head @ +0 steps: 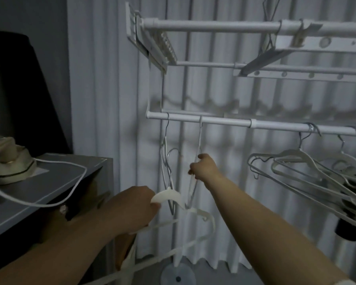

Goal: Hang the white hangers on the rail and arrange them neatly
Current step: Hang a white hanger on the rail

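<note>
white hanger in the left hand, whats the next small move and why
Probably lift the white hanger that the left hand grips up to the lower rail and hook it on the bare stretch right of the hung hanger that the right hand holds. Its hook is free, below the rail.

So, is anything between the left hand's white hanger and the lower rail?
Yes. Above the white hanger in the left hand, two hangers hang on the lower rail: a thin hanger beside its hook, and a second hanger gripped by the right hand. Further right the rail is bare.
</note>
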Available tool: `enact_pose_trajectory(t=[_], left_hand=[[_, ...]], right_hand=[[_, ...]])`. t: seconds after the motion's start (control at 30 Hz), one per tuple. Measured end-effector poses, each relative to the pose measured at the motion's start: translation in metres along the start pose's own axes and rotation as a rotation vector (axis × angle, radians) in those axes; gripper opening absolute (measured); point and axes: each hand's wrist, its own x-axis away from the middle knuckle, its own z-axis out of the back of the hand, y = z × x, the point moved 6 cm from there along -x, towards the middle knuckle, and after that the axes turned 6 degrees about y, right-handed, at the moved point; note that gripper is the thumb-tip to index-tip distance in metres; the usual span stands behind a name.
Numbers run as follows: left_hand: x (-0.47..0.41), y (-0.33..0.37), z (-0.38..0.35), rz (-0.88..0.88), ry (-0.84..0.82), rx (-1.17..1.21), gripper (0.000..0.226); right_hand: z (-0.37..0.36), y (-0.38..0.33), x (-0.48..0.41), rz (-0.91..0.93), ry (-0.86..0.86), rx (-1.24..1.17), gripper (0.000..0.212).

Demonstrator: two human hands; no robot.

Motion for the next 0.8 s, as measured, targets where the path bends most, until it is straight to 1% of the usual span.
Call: enact_pose_trajectory(t=[0.07, 0.13, 0.27, 0.33, 0.4, 0.5, 0.57, 0.67, 0.8], left_hand=[[0.0, 0.008, -0.002, -0.011, -0.033, 0.002, 0.035], [-0.003, 0.018, -0.003, -0.018, -0.025, 0.005, 0.036], [-0.028, 0.038, 0.006, 0.03, 0.083, 0.021, 0.025], [-0.045, 0.046, 0.013, 0.066, 0.116, 0.014, 0.028], [-0.064, 0.054, 0.021, 0.092, 0.149, 0.015, 0.026], [-0.095, 0.064, 0.032, 0.125, 0.208, 0.067, 0.024], [-0.112, 0.068, 0.038, 0.155, 0.241, 0.079, 0.027], [-0.135, 0.064, 0.035, 0.204, 0.2, 0.094, 0.031], [-0.156, 0.049, 0.026, 0.226, 0.146, 0.147, 0.031]], right_hand=[[0.015, 0.009, 0.0, 0.002, 0.024, -0.031, 0.049], [0.033, 0.019, 0.001, -0.006, 0.045, -0.052, 0.045], [0.069, 0.037, -0.004, -0.049, 0.094, -0.101, 0.042], [0.081, 0.042, -0.008, -0.059, 0.105, -0.093, 0.042], [0.087, 0.046, -0.012, -0.054, 0.101, -0.077, 0.043], [0.085, 0.046, -0.017, -0.034, 0.073, -0.079, 0.042], [0.077, 0.045, -0.021, -0.028, 0.049, -0.099, 0.04], [0.06, 0.04, -0.025, -0.008, 0.021, -0.102, 0.04], [0.04, 0.032, -0.031, 0.015, 0.015, -0.074, 0.041]])
